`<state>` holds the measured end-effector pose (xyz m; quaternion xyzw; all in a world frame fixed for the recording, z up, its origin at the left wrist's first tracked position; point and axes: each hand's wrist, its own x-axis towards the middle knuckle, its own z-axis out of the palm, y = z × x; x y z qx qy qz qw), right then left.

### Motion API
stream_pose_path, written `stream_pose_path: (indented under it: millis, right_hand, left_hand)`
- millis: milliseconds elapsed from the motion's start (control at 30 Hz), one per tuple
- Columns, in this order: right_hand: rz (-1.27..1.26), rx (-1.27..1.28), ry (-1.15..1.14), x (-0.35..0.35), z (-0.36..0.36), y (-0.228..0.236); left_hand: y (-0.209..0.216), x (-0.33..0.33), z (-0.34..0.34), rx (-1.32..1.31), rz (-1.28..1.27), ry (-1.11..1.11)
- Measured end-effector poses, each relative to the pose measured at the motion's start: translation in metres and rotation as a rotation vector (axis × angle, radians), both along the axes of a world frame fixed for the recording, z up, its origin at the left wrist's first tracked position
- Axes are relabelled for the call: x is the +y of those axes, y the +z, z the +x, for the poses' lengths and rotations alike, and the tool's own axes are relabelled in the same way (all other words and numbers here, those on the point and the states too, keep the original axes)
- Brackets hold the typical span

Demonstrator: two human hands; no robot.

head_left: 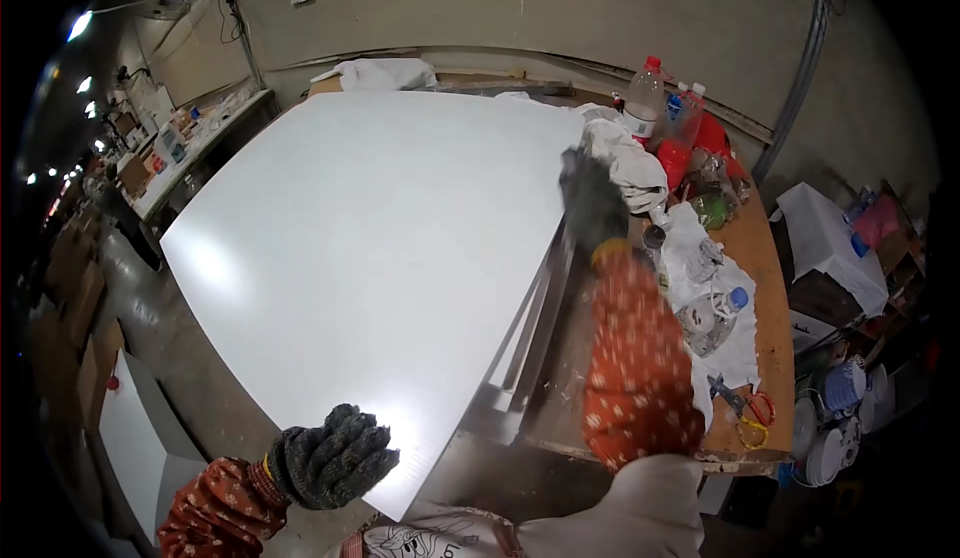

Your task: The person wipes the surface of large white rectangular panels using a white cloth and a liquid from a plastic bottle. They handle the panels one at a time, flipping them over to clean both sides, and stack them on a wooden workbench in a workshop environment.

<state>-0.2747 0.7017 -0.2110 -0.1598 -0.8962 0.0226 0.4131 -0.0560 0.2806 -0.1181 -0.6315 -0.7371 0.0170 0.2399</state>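
A large glossy white panel (370,248) lies across the work table in front of me, its near corner pointing at my body. My left hand (335,458), in a dark grey knit glove, rests at the panel's near left edge. Its fingers stretch over the white surface, holding nothing I can see. At the panel's far right edge is my right hand (595,198), gloved alike and smeared by motion. It is close to a crumpled white cloth (625,163), and its fingers cannot be made out. Under the panel's right side, more pale strips or sheets (515,368) show.
On the wooden table (770,358) at the right stand plastic bottles (643,98), with a clear bottle (710,318) lying on white cloth. Scissors (755,423) with coloured handles lie near the front edge. Buckets (840,428) stand beyond. Another white panel (145,438) leans at lower left.
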Motion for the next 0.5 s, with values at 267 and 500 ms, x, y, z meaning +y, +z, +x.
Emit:
stream_pose_path:
  millis: [267,500]
  right_hand:
    - [0.121,-0.136,0.412,-0.104,0.152,0.024]
    - [-0.296,-0.261,0.18,0.02,-0.016,0.049]
  left_hand:
    - [-0.017,-0.019,0.0,-0.017,-0.035,0.019]
    - [-0.011,-0.011,0.002,-0.07,-0.046,0.001]
